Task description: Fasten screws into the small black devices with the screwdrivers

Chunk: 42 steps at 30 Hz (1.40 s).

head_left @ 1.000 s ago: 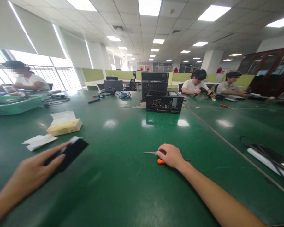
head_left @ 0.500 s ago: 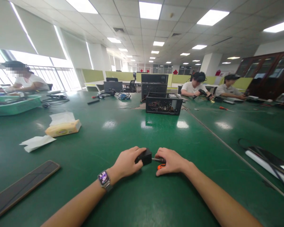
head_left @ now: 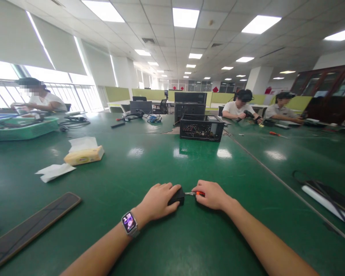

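Presently, on the far left of the green table [head_left: 138,168], a green basket [head_left: 31,131] holds some dark, long things lying across one another; they are too small to name surely. Nearer, a yellow tissue pack [head_left: 84,155] has a white tissue rising from its top, and a loose white sheet [head_left: 56,171] lies just beside it. Farther back in the middle stands a black computer case [head_left: 201,128] with a perforated side; the parts within cannot be told clearly.

The orange-handled tool [head_left: 200,193] is at the near middle of the table. Its long axis runs across the view, nearly level, and its metal shaft points to the left, toward the black block [head_left: 178,197]. The shaft reaches the right end of this block, but I cannot tell whether it enters or only touches.

The right hand [head_left: 211,195] has its fingers curled closely around the handle, with only a little orange showing. The left hand [head_left: 158,201] grips the block, the fingers over its top and the thumb at the near side, spread only by the block's width. A watch [head_left: 129,223] is on the left wrist.
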Motion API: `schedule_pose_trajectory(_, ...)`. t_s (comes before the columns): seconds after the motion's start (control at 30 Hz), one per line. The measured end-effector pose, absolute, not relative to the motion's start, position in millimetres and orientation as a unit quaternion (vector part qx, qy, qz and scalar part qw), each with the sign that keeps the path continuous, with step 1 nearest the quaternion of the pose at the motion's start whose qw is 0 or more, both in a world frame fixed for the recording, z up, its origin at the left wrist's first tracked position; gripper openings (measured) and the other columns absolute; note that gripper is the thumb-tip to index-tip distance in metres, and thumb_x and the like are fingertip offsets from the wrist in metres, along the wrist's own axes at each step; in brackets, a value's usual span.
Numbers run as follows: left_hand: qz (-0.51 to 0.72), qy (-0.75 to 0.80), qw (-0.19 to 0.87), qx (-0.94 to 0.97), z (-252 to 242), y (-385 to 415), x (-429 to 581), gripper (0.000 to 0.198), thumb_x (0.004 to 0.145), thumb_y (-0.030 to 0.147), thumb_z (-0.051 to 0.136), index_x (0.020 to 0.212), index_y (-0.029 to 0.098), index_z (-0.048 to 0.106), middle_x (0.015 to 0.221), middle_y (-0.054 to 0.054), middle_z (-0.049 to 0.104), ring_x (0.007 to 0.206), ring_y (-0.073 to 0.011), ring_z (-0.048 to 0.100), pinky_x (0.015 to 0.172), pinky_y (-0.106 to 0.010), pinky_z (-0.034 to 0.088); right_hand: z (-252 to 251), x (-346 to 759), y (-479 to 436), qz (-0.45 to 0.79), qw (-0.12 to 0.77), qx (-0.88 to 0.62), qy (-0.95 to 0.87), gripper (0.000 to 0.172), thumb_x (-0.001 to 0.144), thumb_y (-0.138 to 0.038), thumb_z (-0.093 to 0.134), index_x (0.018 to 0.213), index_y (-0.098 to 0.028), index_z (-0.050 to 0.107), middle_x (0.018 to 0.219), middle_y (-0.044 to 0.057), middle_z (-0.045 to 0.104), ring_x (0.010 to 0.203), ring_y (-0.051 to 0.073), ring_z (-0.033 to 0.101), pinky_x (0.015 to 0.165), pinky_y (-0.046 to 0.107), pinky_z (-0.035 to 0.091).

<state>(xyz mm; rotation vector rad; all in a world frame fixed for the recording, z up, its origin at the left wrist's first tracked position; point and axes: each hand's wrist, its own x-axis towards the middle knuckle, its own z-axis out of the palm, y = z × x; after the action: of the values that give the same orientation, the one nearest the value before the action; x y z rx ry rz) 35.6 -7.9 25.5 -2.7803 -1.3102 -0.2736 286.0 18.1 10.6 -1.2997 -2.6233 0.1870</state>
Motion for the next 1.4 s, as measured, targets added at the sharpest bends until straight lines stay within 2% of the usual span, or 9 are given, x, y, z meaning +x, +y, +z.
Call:
schedule_pose_trajectory(0.1, -0.084, -0.399, 0.03, -0.912, 24, -6, 36, 0.049, 0.093, 0.048, 0.043, 0.136, 0.026, 0.041, 0.11, -0.006, 0.062, 0.093, -0.0228, 0.061, 0.079, -0.035, 0.046, 11, 285, 18, 0.056, 0.107, -0.445, -0.887, 0.032, 0.087, -0.032, 0.045, 0.101, -0.025, 0.072, 0.091, 0.004, 0.065, 0.08, 0.017, 0.06, 0.068, 0.026, 0.038)
schedule_pose_trajectory(0.23, -0.088, -0.367, 0.039, -0.925, 25, -5, 37, 0.048, 0.097, 0.044, 0.036, 0.142, 0.028, 0.033, 0.127, -0.006, 0.057, 0.105, -0.0225, 0.058, 0.085, -0.035, 0.044, 11, 290, 20, 0.061, 0.118, -0.445, -0.886, 0.028, 0.083, -0.038, 0.054, 0.097, -0.022, 0.072, 0.092, 0.004, 0.068, 0.084, 0.019, 0.061, 0.071, 0.027, 0.04)
schedule_pose_trajectory(0.43, -0.088, -0.378, 0.07, -0.919, 25, -11, 43, 0.046, 0.098, 0.042, 0.033, 0.142, 0.029, 0.034, 0.129, -0.007, 0.056, 0.104, -0.024, 0.058, 0.088, -0.039, 0.042, 16, 298, 22, 0.099, 0.121, -0.435, -0.887, 0.035, 0.073, -0.05, 0.067, 0.095, -0.023, 0.07, 0.089, 0.002, 0.069, 0.079, 0.018, 0.06, 0.068, 0.027, 0.039)
schedule_pose_trajectory(0.57, -0.098, -0.358, 0.061, -0.926, 25, -10, 42, 0.045, 0.098, 0.042, 0.032, 0.142, 0.033, 0.034, 0.133, -0.006, 0.053, 0.106, -0.0235, 0.058, 0.084, -0.036, 0.044, 19, 299, 20, 0.106, 0.119, -0.452, -0.877, 0.042, 0.065, -0.053, 0.073, 0.09, -0.021, 0.064, 0.086, 0.001, 0.063, 0.071, 0.016, 0.055, 0.059, 0.024, 0.034)
schedule_pose_trajectory(0.7, -0.097, -0.346, 0.031, -0.933, 27, -7, 39, 0.042, 0.099, 0.041, 0.03, 0.14, 0.035, 0.038, 0.13, -0.003, 0.057, 0.103, -0.0217, 0.06, 0.079, -0.033, 0.047, 17, 298, 19, 0.103, 0.107, -0.449, -0.881, 0.032, 0.066, -0.047, 0.072, 0.079, -0.021, 0.059, 0.08, -0.001, 0.059, 0.067, 0.013, 0.05, 0.056, 0.023, 0.03)
schedule_pose_trajectory(0.83, -0.118, -0.36, 0.002, -0.926, 26, -5, 41, 0.041, 0.098, 0.043, 0.032, 0.137, 0.035, 0.043, 0.125, -0.002, 0.06, 0.102, -0.0211, 0.062, 0.079, -0.032, 0.049, 14, 298, 20, 0.127, 0.136, -0.435, -0.881, 0.019, 0.066, -0.032, 0.069, 0.073, -0.019, 0.058, 0.078, -0.001, 0.057, 0.069, 0.013, 0.049, 0.06, 0.024, 0.033)
schedule_pose_trajectory(1.0, -0.161, -0.383, -0.051, -0.908, 20, -2, 42, 0.041, 0.093, 0.046, 0.044, 0.13, 0.029, 0.053, 0.117, -0.003, 0.066, 0.1, -0.0211, 0.063, 0.084, -0.032, 0.05, 14, 308, 26, 0.256, 0.176, -0.415, -0.855, 0.012, 0.065, -0.024, 0.067, 0.066, -0.017, 0.058, 0.072, -0.001, 0.058, 0.068, 0.013, 0.05, 0.062, 0.024, 0.037)
schedule_pose_trajectory(1.2, -0.23, -0.342, -0.05, -0.91, 15, -2, 35, 0.034, 0.092, 0.043, 0.05, 0.116, 0.024, 0.065, 0.116, -0.006, 0.064, 0.102, -0.0212, 0.058, 0.09, -0.033, 0.047, 30, 314, 32, 0.51, 0.277, -0.412, -0.703, 0.026, 0.074, -0.041, 0.064, 0.075, -0.016, 0.056, 0.062, -0.001, 0.061, 0.048, 0.009, 0.049, 0.046, 0.021, 0.036)
schedule_pose_trajectory(1.4, -0.204, -0.281, -0.012, -0.938, 19, -5, 32, 0.034, 0.096, 0.035, 0.041, 0.123, 0.025, 0.059, 0.122, -0.006, 0.061, 0.105, -0.0217, 0.054, 0.09, -0.036, 0.045, 85, 279, 44, 0.533, 0.38, -0.429, -0.622, 0.032, 0.08, -0.049, 0.059, 0.082, -0.018, 0.053, 0.067, 0.002, 0.067, 0.044, 0.009, 0.056, 0.035, 0.016, 0.032)
